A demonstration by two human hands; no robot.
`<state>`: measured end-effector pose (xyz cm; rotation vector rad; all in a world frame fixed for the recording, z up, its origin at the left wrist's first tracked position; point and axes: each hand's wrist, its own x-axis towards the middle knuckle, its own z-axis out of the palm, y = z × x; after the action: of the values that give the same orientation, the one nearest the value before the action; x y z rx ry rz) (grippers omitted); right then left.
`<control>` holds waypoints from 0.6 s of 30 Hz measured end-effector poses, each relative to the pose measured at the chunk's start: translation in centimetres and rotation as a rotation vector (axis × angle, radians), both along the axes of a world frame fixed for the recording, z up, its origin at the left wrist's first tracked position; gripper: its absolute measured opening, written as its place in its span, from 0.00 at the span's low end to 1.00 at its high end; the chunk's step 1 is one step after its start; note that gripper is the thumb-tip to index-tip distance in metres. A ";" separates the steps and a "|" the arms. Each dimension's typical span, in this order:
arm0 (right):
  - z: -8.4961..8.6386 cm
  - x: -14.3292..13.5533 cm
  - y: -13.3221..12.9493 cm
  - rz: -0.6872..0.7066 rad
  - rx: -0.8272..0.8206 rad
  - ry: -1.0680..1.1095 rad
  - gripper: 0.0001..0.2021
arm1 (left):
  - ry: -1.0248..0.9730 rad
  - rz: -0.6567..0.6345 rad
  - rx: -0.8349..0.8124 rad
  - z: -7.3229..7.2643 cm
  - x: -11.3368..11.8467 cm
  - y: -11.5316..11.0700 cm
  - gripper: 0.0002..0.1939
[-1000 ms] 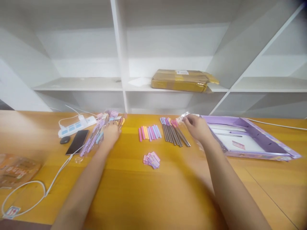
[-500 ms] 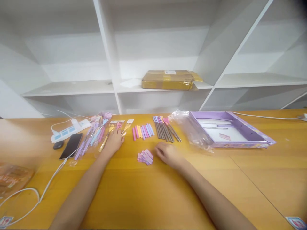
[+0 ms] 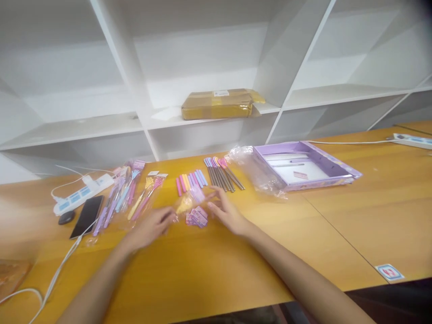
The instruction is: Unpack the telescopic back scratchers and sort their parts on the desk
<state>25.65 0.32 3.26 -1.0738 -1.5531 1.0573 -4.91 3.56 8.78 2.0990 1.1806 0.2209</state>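
Observation:
My left hand [image 3: 153,227] is closed on one end of a blurred clear packet [image 3: 185,204] with a yellow hand-shaped piece and a pinkish card in it. At the packet's other end is my right hand [image 3: 227,210], its fingers apart around the card end; whether they touch it is unclear. Below the packet lies a small pile of pink and purple cards [image 3: 196,217]. Behind it are short coloured tubes [image 3: 191,181] in a row and metal rods with coloured tops [image 3: 219,174]. Bagged yellow and pink hand-shaped sticks [image 3: 146,197] rest left of them.
A purple box [image 3: 290,166] with crumpled plastic beside it stands at the right. At the left are a phone [image 3: 87,216], a black mouse [image 3: 66,218], a power strip [image 3: 83,194] and white cables. A taped carton [image 3: 218,105] sits on the shelf.
My left hand has lifted the yellow packet from the group at left and brought it over the cards. My right hand has opened and risen towards it. The view has turned right.

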 end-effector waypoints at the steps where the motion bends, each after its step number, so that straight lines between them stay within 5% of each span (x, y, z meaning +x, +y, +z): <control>1: -0.1 -0.6 -0.2 0.052 -0.099 0.100 0.29 | -0.123 -0.068 -0.209 -0.3 0.2 -0.9 0.20; 4: -0.8 -2.5 -0.9 0.162 -0.281 0.260 0.28 | -0.318 -0.125 -0.601 -1.9 0.7 -2.5 0.21; 8: -2.0 -4.6 -2.3 0.186 -0.319 0.272 0.25 | -0.489 -0.089 -0.801 -4.5 1.8 -2.9 0.29; 15: -2.6 -5.1 -3.7 0.115 0.033 -0.163 0.22 | -0.475 -0.059 -0.702 -6.9 2.9 -3.7 0.30; 18: -2.9 -5.0 -3.9 0.117 0.039 -0.229 0.25 | -0.467 -0.045 -0.671 -6.9 3.0 -4.0 0.26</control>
<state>20.65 -3.53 0.37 -1.1189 -1.8306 1.0048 -1.94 -0.44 1.84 1.3829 0.7782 0.2368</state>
